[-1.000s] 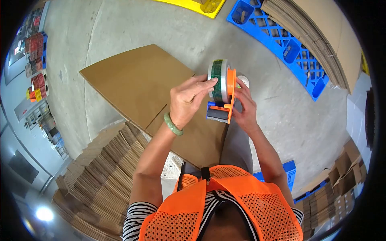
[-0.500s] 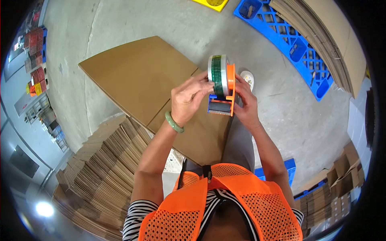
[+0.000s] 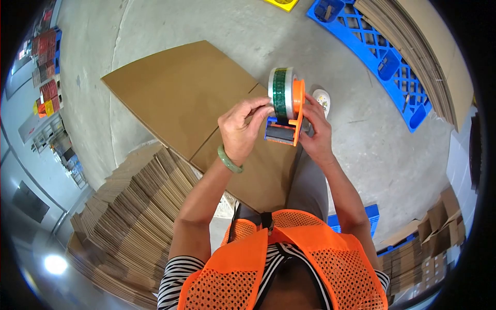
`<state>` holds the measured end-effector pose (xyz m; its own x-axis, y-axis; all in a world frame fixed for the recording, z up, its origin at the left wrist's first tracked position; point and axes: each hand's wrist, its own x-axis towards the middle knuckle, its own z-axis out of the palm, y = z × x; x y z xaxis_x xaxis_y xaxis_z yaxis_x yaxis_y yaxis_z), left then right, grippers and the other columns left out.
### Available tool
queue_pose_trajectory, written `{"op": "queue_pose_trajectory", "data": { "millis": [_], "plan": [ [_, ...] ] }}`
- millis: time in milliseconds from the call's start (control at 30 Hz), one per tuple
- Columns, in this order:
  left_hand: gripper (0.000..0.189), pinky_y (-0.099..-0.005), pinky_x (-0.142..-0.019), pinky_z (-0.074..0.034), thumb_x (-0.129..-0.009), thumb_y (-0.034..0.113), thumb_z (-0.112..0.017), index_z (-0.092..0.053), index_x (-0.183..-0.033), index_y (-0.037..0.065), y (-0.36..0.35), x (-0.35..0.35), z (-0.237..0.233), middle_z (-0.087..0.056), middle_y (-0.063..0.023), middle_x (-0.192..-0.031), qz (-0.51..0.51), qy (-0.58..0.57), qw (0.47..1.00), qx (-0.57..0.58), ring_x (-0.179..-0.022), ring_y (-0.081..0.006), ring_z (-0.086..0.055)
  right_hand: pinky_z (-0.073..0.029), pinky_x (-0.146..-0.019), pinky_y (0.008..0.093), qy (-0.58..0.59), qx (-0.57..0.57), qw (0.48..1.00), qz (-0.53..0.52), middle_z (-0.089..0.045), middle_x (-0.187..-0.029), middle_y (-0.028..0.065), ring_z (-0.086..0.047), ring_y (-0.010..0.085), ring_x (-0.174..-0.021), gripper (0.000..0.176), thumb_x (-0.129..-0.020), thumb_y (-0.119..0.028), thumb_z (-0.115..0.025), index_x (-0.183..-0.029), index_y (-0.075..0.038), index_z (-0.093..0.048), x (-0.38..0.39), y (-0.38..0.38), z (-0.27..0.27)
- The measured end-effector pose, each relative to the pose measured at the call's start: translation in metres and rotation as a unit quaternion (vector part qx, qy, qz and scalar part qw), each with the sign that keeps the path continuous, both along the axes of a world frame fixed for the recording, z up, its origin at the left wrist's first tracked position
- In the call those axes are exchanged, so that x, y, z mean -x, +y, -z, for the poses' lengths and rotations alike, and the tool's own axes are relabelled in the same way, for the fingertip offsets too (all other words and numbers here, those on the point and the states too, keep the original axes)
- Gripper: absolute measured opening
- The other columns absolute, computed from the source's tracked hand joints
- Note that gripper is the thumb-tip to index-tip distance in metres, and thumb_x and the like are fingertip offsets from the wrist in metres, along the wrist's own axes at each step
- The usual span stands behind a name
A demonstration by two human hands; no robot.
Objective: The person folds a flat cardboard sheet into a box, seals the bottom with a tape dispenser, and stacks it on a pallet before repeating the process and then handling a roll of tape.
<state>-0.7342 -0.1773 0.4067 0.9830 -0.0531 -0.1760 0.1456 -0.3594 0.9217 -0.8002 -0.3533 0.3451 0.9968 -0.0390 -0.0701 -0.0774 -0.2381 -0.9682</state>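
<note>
My right hand (image 3: 316,133) grips an orange and blue tape dispenser (image 3: 298,116) from its right side. A wide tape roll (image 3: 280,93), whitish with a dark green printed band, sits on the dispenser's orange hub. Below the roll is the dispenser's dark roller (image 3: 280,135). My left hand (image 3: 241,124), with a green bangle at the wrist, has its thumb and forefinger pinched at the roll's left edge. Whether a loose tape end lies between them is too small to tell. Under both hands, a flat brown cardboard sheet (image 3: 175,93) with crease lines reaches toward my body.
Stacked flat cardboard (image 3: 134,201) stands at my lower left. A blue plastic pallet (image 3: 380,62) bears more cardboard sheets (image 3: 439,51) at upper right. Part of a yellow pallet (image 3: 283,4) shows at the top. Folded cartons (image 3: 434,227) stand at lower right. My white shoe (image 3: 322,99) is on the concrete floor.
The view has shifted slightly. The dispenser has tilted a little and more of the roll's side shows. Both hands keep nearly the same places on it.
</note>
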Motion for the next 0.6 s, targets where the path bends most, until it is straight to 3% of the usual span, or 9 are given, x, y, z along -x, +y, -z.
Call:
{"op": "queue_pose_trajectory", "data": {
  "millis": [67, 200, 300, 367, 500, 600],
  "plan": [
    [0.012, -0.0277, -0.068, -0.056, -0.078, -0.005, -0.071, -0.069, -0.089, -0.001, 0.0011, -0.0026, -0.0015, -0.071, -0.0107, -0.088, 0.061, -0.104, 0.989, -0.083, -0.075, -0.0199, -0.069, -0.04, -0.104, 0.0441, -0.003, 0.007, 1.0, 0.001, -0.063, -0.113, 0.0109, -0.047, 0.037, -0.127, 0.053, -0.058, 0.008, -0.071, -0.11, -0.002, -0.061, -0.0021, 0.0006, -0.0015],
    [0.013, -0.0273, -0.068, -0.056, -0.078, -0.005, -0.071, -0.07, -0.09, -0.001, 0.003, -0.0047, -0.0045, -0.071, -0.0103, -0.087, 0.068, -0.085, 0.99, -0.087, -0.074, -0.0207, -0.069, -0.041, -0.104, 0.0436, 0.003, 0.019, 1.0, 0.007, -0.063, -0.113, 0.0107, -0.048, 0.0365, -0.127, 0.053, -0.058, 0.009, -0.071, -0.109, -0.002, -0.061, 0.0009, 0.0028, 0.0013],
    [0.01, -0.0259, -0.071, -0.056, -0.08, -0.005, -0.07, -0.069, -0.09, -0.004, 0.0014, -0.0047, -0.0056, -0.072, -0.0114, -0.085, 0.072, -0.035, 0.992, -0.097, -0.076, -0.0146, -0.069, -0.041, -0.104, 0.0435, 0.009, 0.022, 1.0, 0.009, -0.064, -0.114, 0.0105, -0.048, 0.0362, -0.126, 0.053, -0.058, 0.009, -0.072, -0.109, -0.002, -0.061, 0.0017, 0.0029, 0.0001],
    [0.01, -0.0254, -0.069, -0.056, -0.08, -0.004, -0.071, -0.069, -0.091, -0.003, -0.0031, -0.0028, -0.0054, -0.072, -0.0109, -0.086, -0.027, 0.063, 0.998, -0.004, -0.074, -0.0129, -0.068, -0.042, -0.103, 0.0436, 0.01, 0.025, 1.0, 0.005, -0.064, -0.113, 0.0104, -0.048, 0.0362, -0.126, 0.053, -0.058, 0.008, -0.072, -0.109, -0.002, -0.061, 0.0006, 0.0025, -0.0015],
    [0.009, -0.0257, -0.063, -0.055, -0.08, -0.002, -0.072, -0.07, -0.088, 0.0, -0.0023, -0.0001, -0.0013, -0.071, -0.0107, -0.082, -0.046, 0.035, 0.998, -0.038, -0.068, -0.0134, -0.068, -0.042, -0.102, 0.0437, 0.008, 0.043, 0.999, 0.012, -0.063, -0.113, 0.0101, -0.049, 0.0364, -0.125, 0.053, -0.058, 0.006, -0.075, -0.109, -0.002, -0.061, 0.0003, 0.0067, -0.0021],
    [0.008, -0.025, -0.064, -0.055, -0.08, -0.002, -0.071, -0.07, -0.087, 0.0, 0.0025, -0.0014, -0.0022, -0.072, -0.0093, -0.082, 0.017, -0.014, 0.993, -0.113, -0.069, -0.011, -0.068, -0.043, -0.101, 0.0439, -0.002, 0.052, 0.999, 0.011, -0.063, -0.113, 0.0101, -0.049, 0.0364, -0.124, 0.053, -0.058, 0.004, -0.077, -0.109, -0.002, -0.061, 0.0001, 0.0079, -0.0017]
  ]
}}
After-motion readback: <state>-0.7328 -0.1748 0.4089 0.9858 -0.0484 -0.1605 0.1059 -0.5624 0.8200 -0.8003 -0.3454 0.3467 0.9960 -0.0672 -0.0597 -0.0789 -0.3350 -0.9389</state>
